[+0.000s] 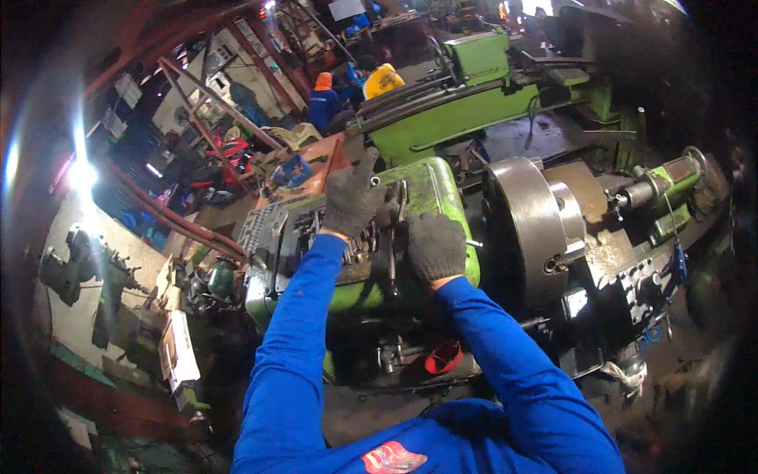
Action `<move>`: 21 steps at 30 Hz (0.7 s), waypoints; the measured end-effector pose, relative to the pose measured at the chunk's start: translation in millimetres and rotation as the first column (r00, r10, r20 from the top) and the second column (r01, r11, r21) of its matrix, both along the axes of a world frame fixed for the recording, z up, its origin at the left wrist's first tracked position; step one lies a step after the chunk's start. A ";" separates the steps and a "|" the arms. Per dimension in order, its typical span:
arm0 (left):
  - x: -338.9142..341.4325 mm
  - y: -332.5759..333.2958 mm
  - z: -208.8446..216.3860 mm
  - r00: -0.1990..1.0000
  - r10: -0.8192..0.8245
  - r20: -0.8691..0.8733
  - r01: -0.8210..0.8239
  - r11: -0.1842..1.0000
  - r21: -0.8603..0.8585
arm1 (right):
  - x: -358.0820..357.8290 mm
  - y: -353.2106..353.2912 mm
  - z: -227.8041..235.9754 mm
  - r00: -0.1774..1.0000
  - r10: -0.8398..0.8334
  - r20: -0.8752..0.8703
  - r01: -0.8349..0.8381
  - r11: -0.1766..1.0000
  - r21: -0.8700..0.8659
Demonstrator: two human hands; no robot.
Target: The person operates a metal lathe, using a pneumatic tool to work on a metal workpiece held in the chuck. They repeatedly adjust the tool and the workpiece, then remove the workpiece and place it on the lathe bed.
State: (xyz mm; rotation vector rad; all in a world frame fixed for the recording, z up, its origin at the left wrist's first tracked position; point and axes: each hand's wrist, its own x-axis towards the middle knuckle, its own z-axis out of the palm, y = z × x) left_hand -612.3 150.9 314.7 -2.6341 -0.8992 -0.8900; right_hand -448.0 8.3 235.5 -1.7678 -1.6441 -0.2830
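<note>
Both my hands wear dark knit gloves and rest on the green headstock (430, 189) of a metal lathe. My left hand (350, 197) is curled around a control lever on top of the headstock, thumb pointing up. My right hand (435, 246) is closed over another lever or knob on the headstock front, near a dark upright handle (392, 245). My blue sleeves come up from the lower edge. To the right of my right hand is the large round steel chuck (525, 229).
Right of the chuck lie the carriage and tool post (612, 253) and the tailstock (667, 178). A red cup-shaped object (444, 357) sits below the headstock. A second green lathe (458, 110) stands behind, with people in blue clothes and an orange helmet (383, 79) nearby. Another machine (79, 276) stands at left.
</note>
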 end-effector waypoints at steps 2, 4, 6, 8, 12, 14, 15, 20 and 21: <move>-10.8 -5.0 -0.8 0.998 -0.060 0.009 0.057 0.980 0.192 | -5.6 -0.1 2.4 0.998 0.044 -0.050 -0.044 0.999 0.002; -7.5 -19.8 4.0 1.000 -0.017 -0.007 0.018 0.979 0.202 | -1.8 -4.1 5.1 0.993 0.080 -0.083 -0.079 0.997 0.010; -4.6 -28.3 9.7 0.997 0.062 -0.047 -0.048 0.966 0.255 | 0.8 -4.5 5.2 0.991 0.101 -0.085 -0.102 0.995 -0.001; -1.3 -31.5 15.5 0.997 0.067 -0.043 -0.054 0.967 0.250 | 2.7 -5.3 9.2 0.987 0.120 -0.110 -0.117 0.993 0.032; 7.3 -41.5 17.0 0.995 0.090 -0.040 -0.078 0.969 0.235 | 3.3 -7.6 7.8 0.980 0.138 -0.143 -0.130 0.990 0.063; 19.3 -47.6 12.8 0.991 0.090 0.095 -0.106 0.976 0.188 | 4.0 -4.5 1.3 0.979 0.147 -0.138 -0.141 0.988 0.056; 24.8 -51.5 11.2 0.983 0.090 0.159 -0.117 0.979 0.167 | 3.8 -2.0 0.0 0.977 0.153 -0.146 -0.145 0.987 0.068; 65.9 -112.9 29.7 0.758 0.316 0.570 -0.176 0.941 -0.288 | 6.4 -0.3 -0.6 0.975 0.141 -0.172 -0.139 0.990 0.023; 67.0 -125.2 34.0 0.684 0.333 0.649 -0.094 0.922 -0.375 | 5.5 -1.1 2.2 0.976 0.138 -0.170 -0.138 0.990 0.013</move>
